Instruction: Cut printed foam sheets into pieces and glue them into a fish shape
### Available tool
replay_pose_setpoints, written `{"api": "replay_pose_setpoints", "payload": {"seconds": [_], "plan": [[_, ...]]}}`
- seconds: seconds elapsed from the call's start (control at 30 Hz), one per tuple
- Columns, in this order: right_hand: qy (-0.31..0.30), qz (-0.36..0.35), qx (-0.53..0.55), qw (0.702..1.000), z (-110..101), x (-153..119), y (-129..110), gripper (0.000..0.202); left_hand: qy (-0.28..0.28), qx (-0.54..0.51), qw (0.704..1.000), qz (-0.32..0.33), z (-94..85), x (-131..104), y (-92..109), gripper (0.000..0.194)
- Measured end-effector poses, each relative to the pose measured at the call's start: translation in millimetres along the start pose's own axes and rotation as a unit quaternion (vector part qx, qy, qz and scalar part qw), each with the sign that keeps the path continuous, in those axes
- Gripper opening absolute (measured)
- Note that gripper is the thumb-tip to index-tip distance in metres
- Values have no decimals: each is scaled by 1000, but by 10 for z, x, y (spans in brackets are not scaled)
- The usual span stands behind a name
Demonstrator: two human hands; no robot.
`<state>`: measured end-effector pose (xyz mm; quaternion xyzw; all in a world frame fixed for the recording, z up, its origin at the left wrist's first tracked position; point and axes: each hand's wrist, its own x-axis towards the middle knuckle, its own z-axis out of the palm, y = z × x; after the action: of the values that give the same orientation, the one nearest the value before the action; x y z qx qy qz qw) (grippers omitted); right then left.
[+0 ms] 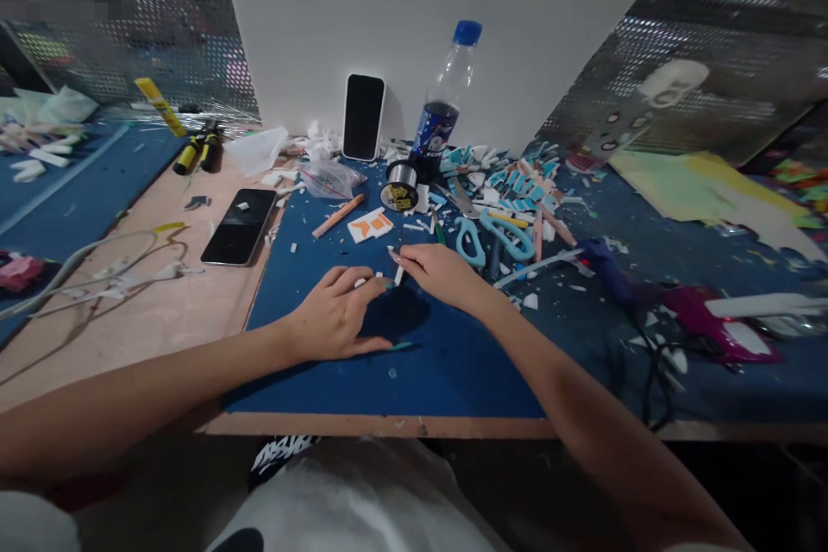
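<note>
My left hand [340,310] rests on the blue mat [388,392], its thumb stretched well apart from the curled fingers. Small white pieces [379,276] lie by its fingertips. Close beside it, my right hand [436,272] has thumb and fingers pressed together around a narrow white strip [399,275]; part of the strip is hidden by the fingers. Just beyond both hands lies a white card piece with orange shapes [370,225]. An orange stick [337,216] and a spool of clear line [401,187] are farther back.
A cola bottle [440,116] and a propped phone [363,116] stand at the back. Another phone [239,227] lies left. Blue-handled scissors [495,237] sit among white and blue scraps. A purple glue gun [718,323] and its black cord are at right; white cables [129,276] at left.
</note>
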<state>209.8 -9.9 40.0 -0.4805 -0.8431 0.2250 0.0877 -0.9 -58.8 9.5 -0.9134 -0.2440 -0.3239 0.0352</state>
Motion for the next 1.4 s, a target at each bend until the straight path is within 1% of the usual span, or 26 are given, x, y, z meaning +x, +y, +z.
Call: {"api": "replay_pose_setpoints", "payload": {"seconds": [0.13,0.27,0.33,0.43,0.53,0.6,0.67,0.73,0.83,0.93,1.03,1.2,1.4], "plan": [[3,-13,-17,1000,29,21,11,31,-25,8,1000,5,-1,18,6,66],[21,-14,-24,999,40,27,41,30,-40,11,999,7,-7,26,-5,63],[38,-3,-24,999,3,10,57,28,-42,8,999,5,3,23,-11,61],[65,13,-13,998,-110,-56,90,25,-44,1,999,-3,16,12,-15,60],[74,1,10,997,-229,-151,129,23,-49,-9,998,-27,-17,4,-9,56],[66,-16,21,997,-276,-207,152,27,-60,-18,997,-52,-68,5,-16,52],[44,-24,25,998,-286,-245,163,34,-72,-27,994,-75,-122,10,-54,50],[15,-19,29,999,-266,-263,157,42,-79,-45,992,-82,-155,15,-130,53],[-13,-11,40,999,-204,-264,129,48,-93,-115,986,-83,-149,17,-286,63],[-23,-16,51,998,-147,-250,105,47,-112,-156,978,-86,-106,9,-418,66],[-25,-22,57,998,-116,-235,105,44,-118,-184,972,-88,-67,-8,-484,66],[-20,-35,63,997,-99,-229,129,40,-119,-209,964,-111,-40,-33,-504,60],[-20,-40,68,997,-87,-245,139,35,-117,-219,961,-119,-70,-28,-484,55]]}}
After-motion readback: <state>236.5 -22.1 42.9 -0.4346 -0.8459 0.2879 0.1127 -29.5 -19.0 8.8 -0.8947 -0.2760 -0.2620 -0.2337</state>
